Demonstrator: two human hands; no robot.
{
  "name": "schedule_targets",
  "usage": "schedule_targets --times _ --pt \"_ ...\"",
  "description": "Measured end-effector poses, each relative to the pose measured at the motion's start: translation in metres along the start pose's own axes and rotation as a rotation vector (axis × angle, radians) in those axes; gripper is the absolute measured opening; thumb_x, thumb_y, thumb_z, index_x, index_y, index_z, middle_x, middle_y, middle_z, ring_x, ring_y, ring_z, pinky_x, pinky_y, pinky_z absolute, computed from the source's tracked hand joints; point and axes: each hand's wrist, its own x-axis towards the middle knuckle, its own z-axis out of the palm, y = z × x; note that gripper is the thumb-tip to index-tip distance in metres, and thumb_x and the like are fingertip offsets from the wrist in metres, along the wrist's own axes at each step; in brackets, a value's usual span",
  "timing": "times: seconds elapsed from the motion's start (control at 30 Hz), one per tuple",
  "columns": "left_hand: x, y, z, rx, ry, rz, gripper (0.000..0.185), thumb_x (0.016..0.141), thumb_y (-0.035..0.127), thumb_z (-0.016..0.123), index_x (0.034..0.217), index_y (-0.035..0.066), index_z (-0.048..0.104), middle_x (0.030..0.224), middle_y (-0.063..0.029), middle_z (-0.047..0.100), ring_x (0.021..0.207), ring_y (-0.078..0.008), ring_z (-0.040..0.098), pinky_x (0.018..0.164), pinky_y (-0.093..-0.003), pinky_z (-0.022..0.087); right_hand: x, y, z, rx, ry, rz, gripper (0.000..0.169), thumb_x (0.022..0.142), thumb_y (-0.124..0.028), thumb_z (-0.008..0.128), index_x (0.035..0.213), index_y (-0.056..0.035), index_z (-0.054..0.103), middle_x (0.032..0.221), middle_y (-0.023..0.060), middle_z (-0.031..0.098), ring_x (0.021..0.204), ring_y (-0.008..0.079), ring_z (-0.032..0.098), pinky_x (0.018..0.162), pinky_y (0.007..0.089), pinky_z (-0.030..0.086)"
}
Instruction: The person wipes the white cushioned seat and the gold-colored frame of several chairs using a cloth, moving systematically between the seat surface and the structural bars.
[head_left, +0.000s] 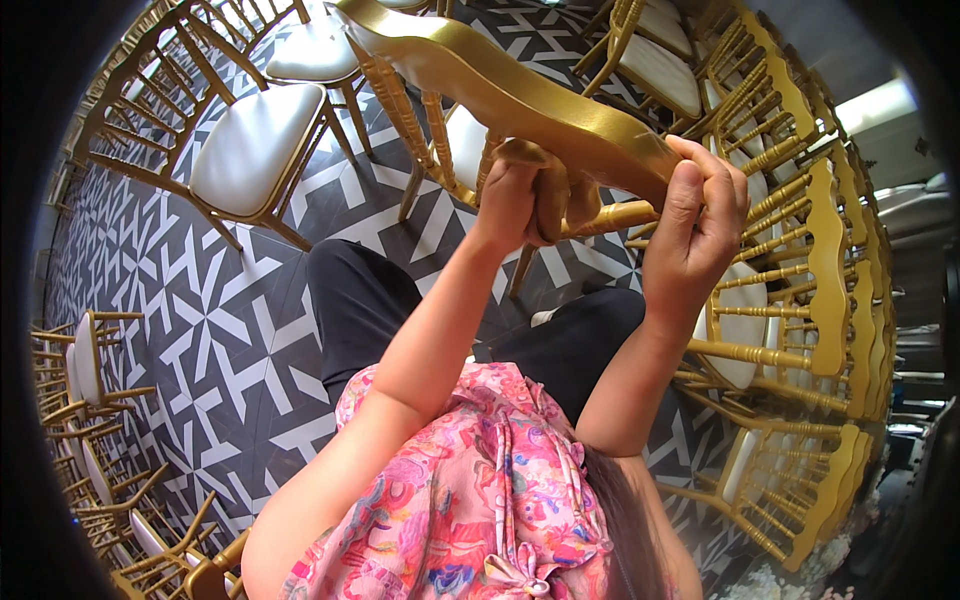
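A gold wooden chair with a wavy top rail (525, 90) stands right before me, its back turned towards me. Below that rail, my left hand (508, 196) grips a bunched brown cloth (553, 196) among the turned spindles (435, 124). My right hand (697, 214) holds the rail's right end, thumb on the near side and fingers over the far side. Part of the chair's white seat (465, 146) shows behind the spindles; the rail and my left hand hide much of the rest.
Gold chairs with white seats (259, 150) stand at the upper left. Stacked chairs (825, 277) crowd close on my right, and more chairs (94, 367) line the left edge. The floor (202, 322) has black-and-white patterned tiles. White flowers (817, 562) show at the lower right.
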Motion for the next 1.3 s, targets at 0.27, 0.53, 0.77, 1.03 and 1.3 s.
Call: schedule_targets --times 0.27,0.53,0.77,1.03,1.3 --pt "0.035 0.007 -0.02 0.706 -0.362 -0.021 0.033 0.091 0.016 0.036 0.107 0.001 0.06 0.096 -0.0083 0.066 0.086 -0.0166 0.061 0.079 -0.0268 0.048 0.0 0.0 0.002 0.054 0.024 0.042 0.02 0.094 -0.019 0.051 0.096 -0.0049 0.065 0.092 0.0052 0.062 0.089 0.0206 0.055 0.086 0.0339 0.04" --pt "0.021 -0.061 -0.071 0.49 -0.17 0.225 0.023 0.095 0.019 0.044 0.098 0.0 0.057 0.079 -0.0063 0.062 0.075 -0.0114 0.058 0.07 -0.0257 0.047 0.001 0.0 0.001 0.001 0.011 -0.015 0.024 0.097 -0.019 0.047 0.101 -0.0041 0.066 0.093 0.0062 0.06 0.083 0.016 0.054 0.075 0.0268 0.043" --pt "0.011 -0.113 -0.108 0.577 0.187 0.342 0.022 0.097 0.014 0.043 0.11 0.002 0.057 0.098 -0.0048 0.06 0.088 -0.011 0.056 0.079 -0.0256 0.045 0.0 0.003 0.004 0.048 0.03 0.022 0.022 0.096 -0.024 0.05 0.096 -0.0082 0.066 0.092 0.0054 0.062 0.091 0.0212 0.055 0.088 0.0351 0.039" --pt "0.014 -0.074 -0.123 -0.35 0.526 -0.147 0.037 0.098 0.02 0.023 0.123 0.0 0.044 0.12 -0.0187 0.053 0.106 -0.032 0.056 0.094 -0.0462 0.046 0.0 0.004 0.003 0.052 0.04 -0.007 0.021 0.095 -0.023 0.051 0.095 -0.0078 0.066 0.091 0.0056 0.063 0.089 0.0214 0.056 0.086 0.0345 0.039" --pt "0.015 -0.031 -0.122 -0.286 0.532 -0.01 0.047 0.096 0.027 0.017 0.127 0.001 0.04 0.128 -0.0188 0.048 0.118 -0.0344 0.049 0.101 -0.0508 0.039 -0.001 0.007 0.001 -0.009 0.019 -0.036 0.023 0.096 -0.021 0.049 0.101 -0.007 0.067 0.096 0.006 0.061 0.091 0.0197 0.056 0.082 0.03 0.044"
